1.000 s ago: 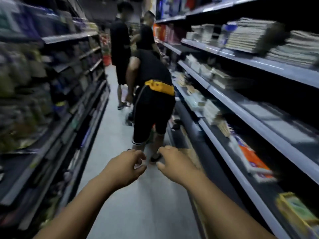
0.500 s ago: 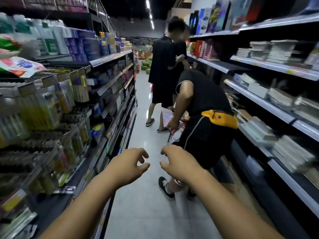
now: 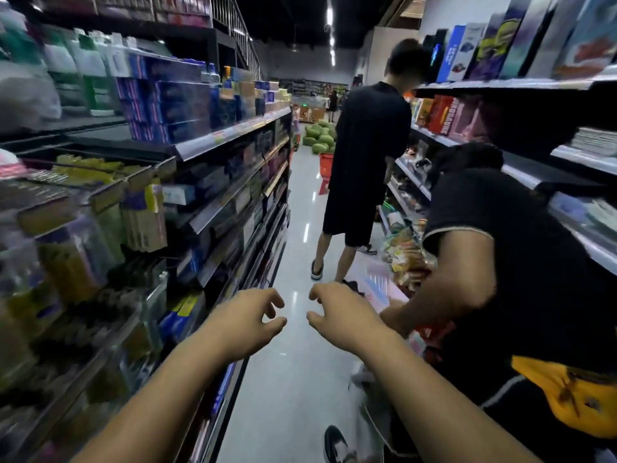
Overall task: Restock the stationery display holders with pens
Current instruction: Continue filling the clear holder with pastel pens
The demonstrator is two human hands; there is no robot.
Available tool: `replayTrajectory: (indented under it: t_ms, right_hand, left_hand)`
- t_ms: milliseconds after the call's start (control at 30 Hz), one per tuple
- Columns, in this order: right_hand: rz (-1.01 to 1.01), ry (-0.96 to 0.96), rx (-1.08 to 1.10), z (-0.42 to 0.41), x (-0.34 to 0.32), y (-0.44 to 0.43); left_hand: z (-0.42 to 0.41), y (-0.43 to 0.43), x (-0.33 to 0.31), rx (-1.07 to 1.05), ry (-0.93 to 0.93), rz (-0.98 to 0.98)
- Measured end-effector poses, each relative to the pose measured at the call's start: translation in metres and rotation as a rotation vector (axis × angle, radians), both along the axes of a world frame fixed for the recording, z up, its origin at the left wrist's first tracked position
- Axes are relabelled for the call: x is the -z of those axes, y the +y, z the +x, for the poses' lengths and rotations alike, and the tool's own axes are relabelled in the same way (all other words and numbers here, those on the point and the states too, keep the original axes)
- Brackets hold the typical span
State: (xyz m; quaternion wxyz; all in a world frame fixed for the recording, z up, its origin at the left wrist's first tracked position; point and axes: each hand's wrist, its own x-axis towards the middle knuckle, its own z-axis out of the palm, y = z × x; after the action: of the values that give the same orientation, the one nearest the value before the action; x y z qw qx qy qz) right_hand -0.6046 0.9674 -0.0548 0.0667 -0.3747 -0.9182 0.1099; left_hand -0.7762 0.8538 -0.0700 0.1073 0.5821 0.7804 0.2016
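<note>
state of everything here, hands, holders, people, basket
left hand, empty, fingers loosely curled
right hand, empty, fingers loosely curled
display holders, stocked, contents too blurred to name
bent person, leaning toward the right shelves
standing person, upright, back to camera
red basket, on the floor

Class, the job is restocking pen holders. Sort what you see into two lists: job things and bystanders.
Job: left hand, empty; right hand, empty; clear display holders on the left shelving.
Not the job: crouching person; standing person; watermelons; red basket.
</note>
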Motion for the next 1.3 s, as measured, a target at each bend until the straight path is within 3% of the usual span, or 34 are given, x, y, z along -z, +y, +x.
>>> replayTrajectory:
  t_ms: [333,567,933,1300]
  right_hand:
    - [-0.001,-0.013,0.127,-0.158,-0.004,0.235]
    - [-0.023,0.035,0.296,-0.222,-0.027,0.399]
    - [0.004,-0.045,0.455,-0.251,-0.042,0.708]
    - [0.109,-0.002,0.603,-0.241,-0.061,0.968]
  left_hand:
    - [-0.16,0.252,-0.008,0.097,-0.056,-0.002]
    - [-0.225,0.45,-0.042,0.225,-0.008,-0.087]
    - [-0.263,0.794,-0.061,0.394,0.102,-0.008]
    - [-0.266,1.066,-0.075,0.611,0.103,0.052]
